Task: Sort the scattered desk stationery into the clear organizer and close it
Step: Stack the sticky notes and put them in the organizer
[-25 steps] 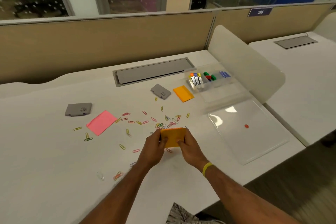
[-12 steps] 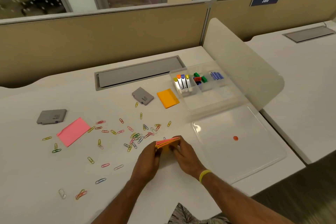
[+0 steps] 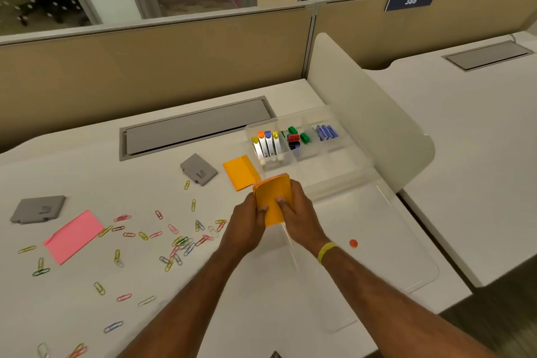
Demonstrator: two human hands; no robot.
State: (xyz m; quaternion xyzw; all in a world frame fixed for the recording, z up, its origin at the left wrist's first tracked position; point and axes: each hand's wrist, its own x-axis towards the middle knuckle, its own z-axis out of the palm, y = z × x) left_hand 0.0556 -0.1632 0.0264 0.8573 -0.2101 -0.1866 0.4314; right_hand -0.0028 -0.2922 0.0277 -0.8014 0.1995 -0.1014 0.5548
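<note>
A glossy clear plastic organizer [image 3: 325, 151] and its shiny clear lid [image 3: 377, 241] lie on the smooth matt white counter [image 3: 261, 314]; the matt orange paper pad [image 3: 273, 197] looks soft-edged.

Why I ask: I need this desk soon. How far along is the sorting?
Done: coloured tabs and small pieces in the organizer's back compartments. In hand: left hand and right hand grip an orange note stack. Left: pink pad, orange pad, two grey cases, paper clips, closing the lid.
</note>
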